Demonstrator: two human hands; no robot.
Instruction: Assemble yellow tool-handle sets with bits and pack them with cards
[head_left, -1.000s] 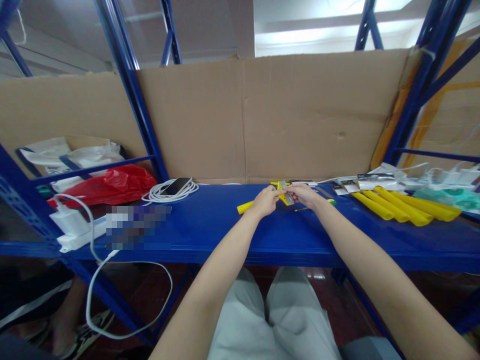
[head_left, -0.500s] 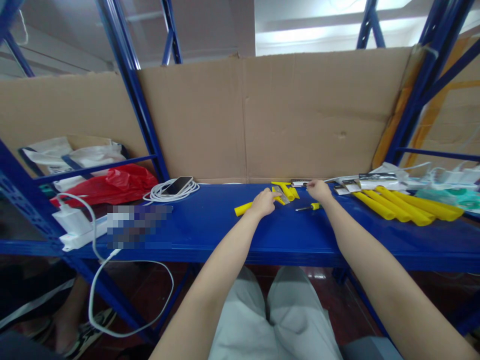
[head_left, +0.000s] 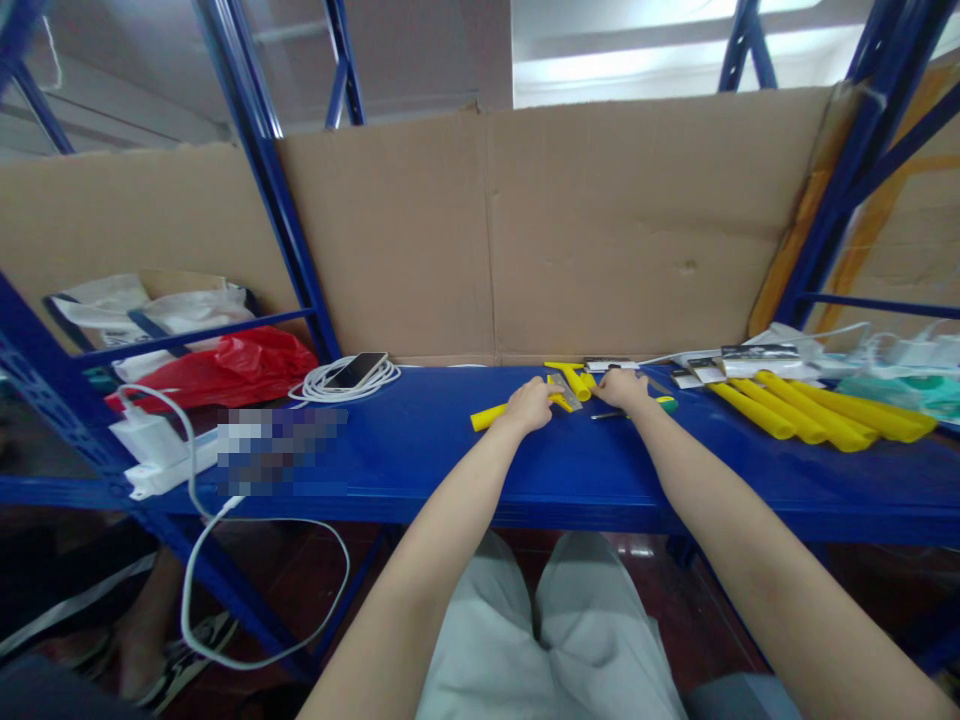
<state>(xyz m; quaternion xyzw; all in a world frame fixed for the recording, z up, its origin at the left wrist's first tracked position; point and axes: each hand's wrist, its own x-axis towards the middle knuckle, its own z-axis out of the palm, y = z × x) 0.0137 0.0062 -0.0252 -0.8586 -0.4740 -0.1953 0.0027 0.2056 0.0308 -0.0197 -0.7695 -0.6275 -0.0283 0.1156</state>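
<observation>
My left hand (head_left: 531,403) is closed around a yellow-handled scraper (head_left: 487,417), whose handle sticks out to the left and whose greyish flat blade lies past my fingers. Just right of it, my right hand (head_left: 621,387) is closed, fingertips close to small yellow plastic parts (head_left: 576,381) behind the blade. Whatever those fingertips pinch is too small to tell. Partly under the right hand lies a screwdriver (head_left: 666,404) with a green and yellow handle; its shaft points left.
Several yellow tubes (head_left: 806,412) lie at the right beside silvery packets (head_left: 761,360). A phone (head_left: 357,371) rests on coiled white cable at the left, near a white power strip (head_left: 161,470). Cardboard (head_left: 600,230) backs the blue shelf (head_left: 420,450). Another person's foot shows at lower left.
My right hand has moved left and slightly nearer, from the packet at the back to beside the scraper and over the screwdriver. My left hand stays on the scraper.
</observation>
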